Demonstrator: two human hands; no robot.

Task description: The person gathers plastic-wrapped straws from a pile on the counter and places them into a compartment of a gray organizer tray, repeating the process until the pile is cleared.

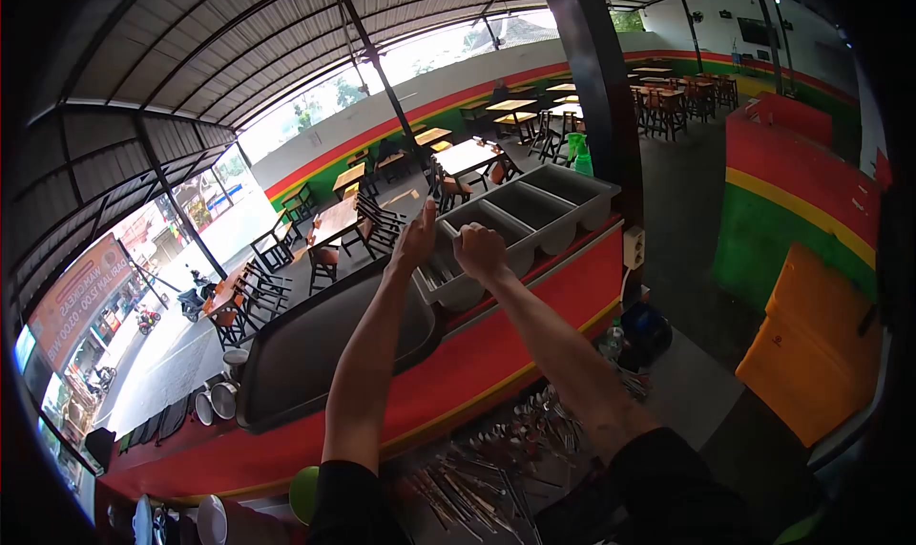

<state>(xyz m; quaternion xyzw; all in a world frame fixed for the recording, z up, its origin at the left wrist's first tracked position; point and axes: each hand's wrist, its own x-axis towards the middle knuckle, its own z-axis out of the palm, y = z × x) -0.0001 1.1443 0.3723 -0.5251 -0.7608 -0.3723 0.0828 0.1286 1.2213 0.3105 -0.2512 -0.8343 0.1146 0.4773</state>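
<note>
A grey cutlery tray point(534, 246) with several compartments sits on the red counter. My left hand point(414, 241) is at the tray's left end, seen edge-on, with a finger stretched upward; nothing shows in it. Closed like a fist, my right hand point(480, 251) is over the left part of the tray, and what it holds, if anything, is hidden. Some metal cutlery point(436, 274) lies in the leftmost compartment, below and between my hands.
A large dark tray point(324, 345) lies left on the counter point(534, 340), near metal cups point(222, 399). Much loose cutlery point(468, 492) is heaped below. A green spray bottle point(579, 154) stands behind the grey tray, beside a black post point(601, 77). An orange box point(811, 345) is at right.
</note>
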